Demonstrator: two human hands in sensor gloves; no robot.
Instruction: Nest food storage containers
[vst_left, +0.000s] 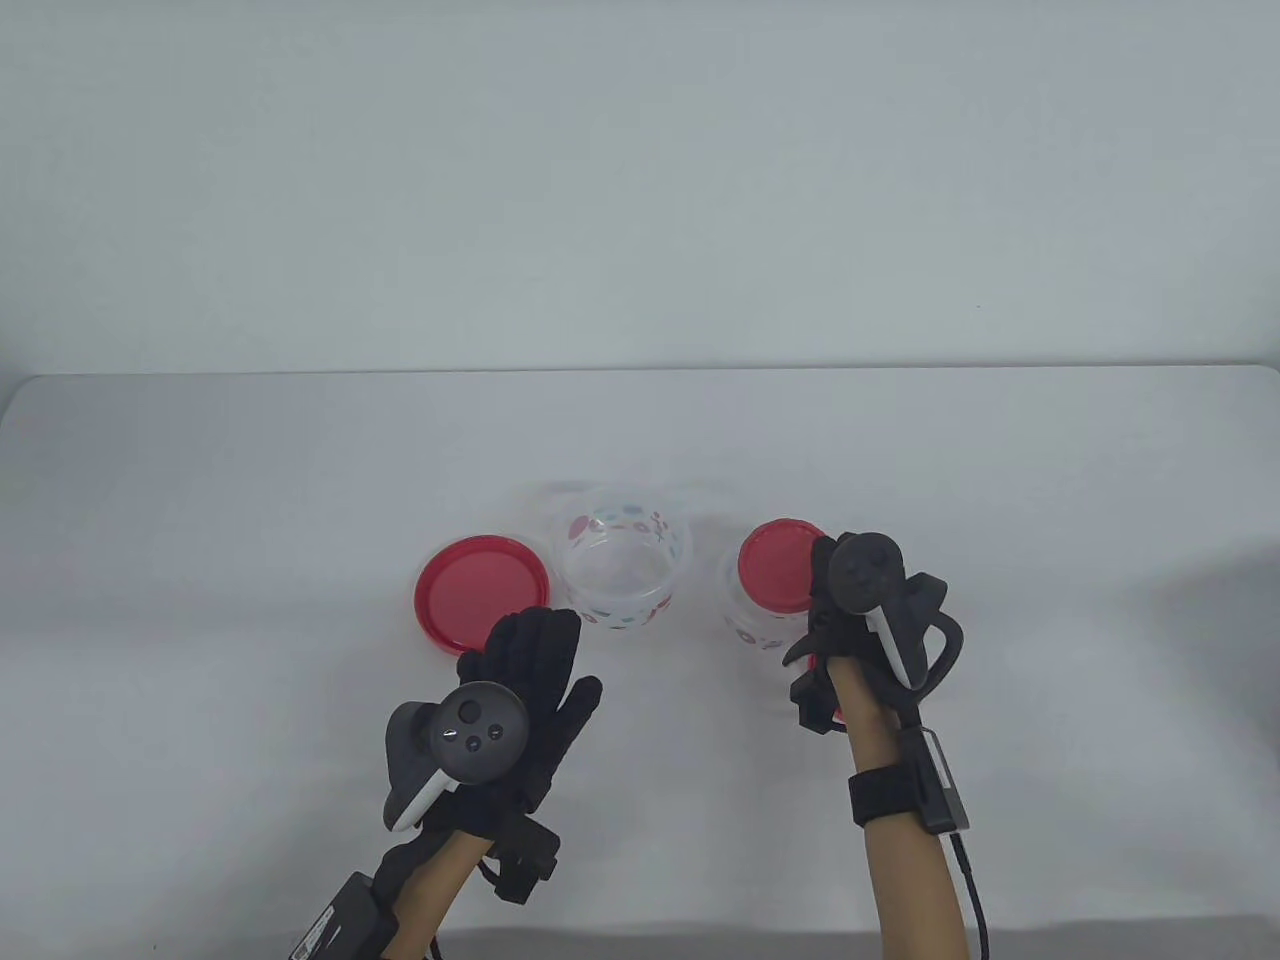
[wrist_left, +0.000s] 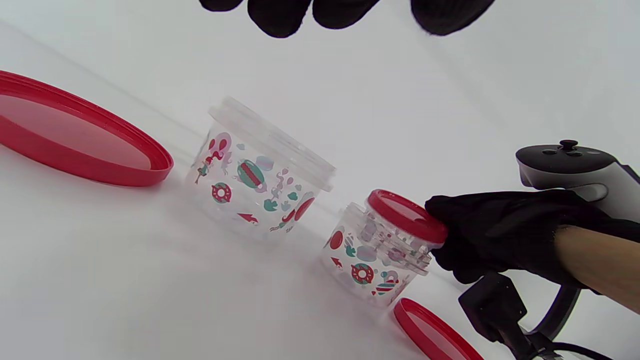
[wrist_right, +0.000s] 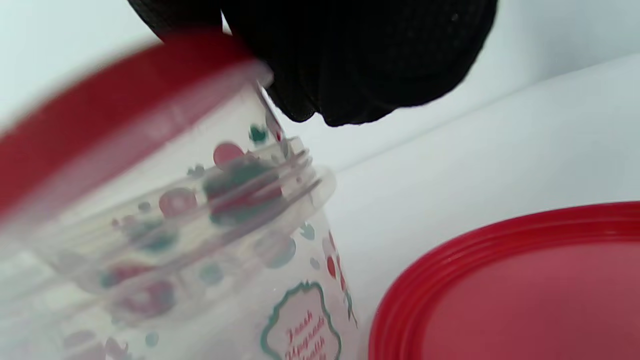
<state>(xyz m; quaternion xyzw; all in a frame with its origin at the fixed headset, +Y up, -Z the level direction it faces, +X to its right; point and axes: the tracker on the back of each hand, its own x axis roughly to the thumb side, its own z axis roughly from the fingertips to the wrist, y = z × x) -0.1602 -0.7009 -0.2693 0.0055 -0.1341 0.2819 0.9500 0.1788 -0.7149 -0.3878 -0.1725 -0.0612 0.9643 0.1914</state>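
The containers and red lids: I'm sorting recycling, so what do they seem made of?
The open container looks like clear, glossy thin plastic: the table shows through its printed wall. The large red lid looks like semi-glossy moulded plastic, with a raised rim; probably, not certainly.

Light: bright, even and diffuse, falling from above.
Shadows: soft and faint on the white table (vst_left: 200, 600), a pale one under the left hand (vst_left: 530, 680).
Glare: mild sheen on the large red lid (wrist_left: 75, 135) left of that hand's fingers.
Blur: right wrist view smeared; the lidded container (wrist_right: 165, 210) under the right hand (wrist_right: 350, 55) is out of focus.
Sharpness: table view crisp.
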